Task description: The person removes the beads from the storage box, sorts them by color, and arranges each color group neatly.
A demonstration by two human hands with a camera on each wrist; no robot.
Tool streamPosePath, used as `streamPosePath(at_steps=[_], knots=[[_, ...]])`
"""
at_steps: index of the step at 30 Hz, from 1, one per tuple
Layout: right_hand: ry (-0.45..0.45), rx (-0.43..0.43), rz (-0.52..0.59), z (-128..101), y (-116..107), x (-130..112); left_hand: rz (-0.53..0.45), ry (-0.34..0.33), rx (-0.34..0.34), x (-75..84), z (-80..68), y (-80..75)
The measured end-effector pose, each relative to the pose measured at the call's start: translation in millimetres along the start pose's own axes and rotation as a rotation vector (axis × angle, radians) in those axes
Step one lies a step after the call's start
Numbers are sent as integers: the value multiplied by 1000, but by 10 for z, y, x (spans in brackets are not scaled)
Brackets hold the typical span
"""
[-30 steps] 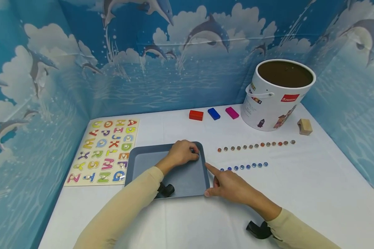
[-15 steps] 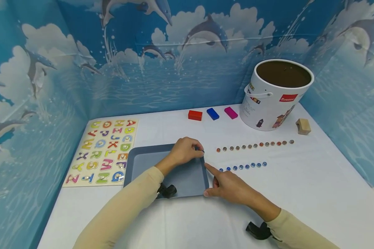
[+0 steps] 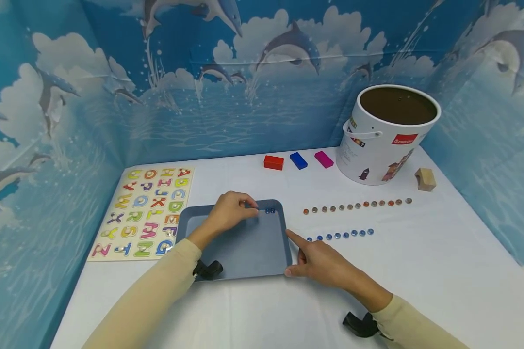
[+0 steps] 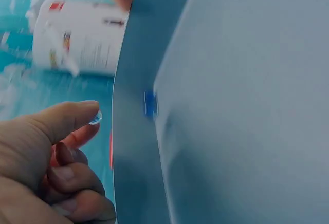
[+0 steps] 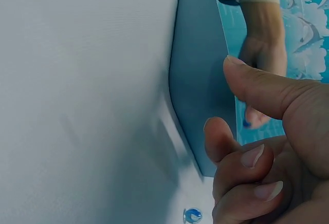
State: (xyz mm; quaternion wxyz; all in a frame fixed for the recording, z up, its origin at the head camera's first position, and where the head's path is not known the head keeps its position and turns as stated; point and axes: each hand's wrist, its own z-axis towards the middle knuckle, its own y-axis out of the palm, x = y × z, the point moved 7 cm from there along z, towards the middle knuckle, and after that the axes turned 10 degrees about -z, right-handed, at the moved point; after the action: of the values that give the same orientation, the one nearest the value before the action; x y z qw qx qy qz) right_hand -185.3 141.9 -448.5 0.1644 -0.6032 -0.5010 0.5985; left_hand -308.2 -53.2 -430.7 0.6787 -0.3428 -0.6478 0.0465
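Over the far side of the grey-blue tray point(image 3: 249, 252), my left hand point(image 3: 229, 211) pinches a small clear-blue glass bead point(image 4: 96, 117) between thumb and index finger. Its other fingers are curled in. Two dark blue glass beads point(image 3: 270, 210) lie inside the tray near its far right corner; in the left wrist view they show as a blue blur beside the tray wall. My right hand point(image 3: 325, 261) stays at the tray's right side, index finger stretched to the rim and thumb near the front corner. It grips no loose thing.
Right of the tray lie a row of blue glass beads point(image 3: 346, 235) and a row of brownish and red ones point(image 3: 357, 205). Behind are red point(image 3: 273, 162), blue point(image 3: 299, 160) and pink blocks point(image 3: 324, 159), a white bucket point(image 3: 382, 150) and a wooden block point(image 3: 425, 179). An alphabet board point(image 3: 144, 213) lies left.
My left hand went from the tray's far right corner to its right rim, then moved left along the far side, uncovering two blue beads. The right hand has kept its place.
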Motion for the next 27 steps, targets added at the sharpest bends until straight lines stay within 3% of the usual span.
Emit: streamPosePath(at_steps=[4,9,14,27], knots=[[9,0,-4,-23,-8,1,43,-81,77,-253,-182,-273],[7,-1,-3,-40,-20,2,174,-159,169,-450,-311,-438],[-3,-3,1,-39,-16,-6,252,-166,224,-485,-308,-471],[-6,-9,-10,-14,16,-19,280,-227,209,-565,-292,-452]])
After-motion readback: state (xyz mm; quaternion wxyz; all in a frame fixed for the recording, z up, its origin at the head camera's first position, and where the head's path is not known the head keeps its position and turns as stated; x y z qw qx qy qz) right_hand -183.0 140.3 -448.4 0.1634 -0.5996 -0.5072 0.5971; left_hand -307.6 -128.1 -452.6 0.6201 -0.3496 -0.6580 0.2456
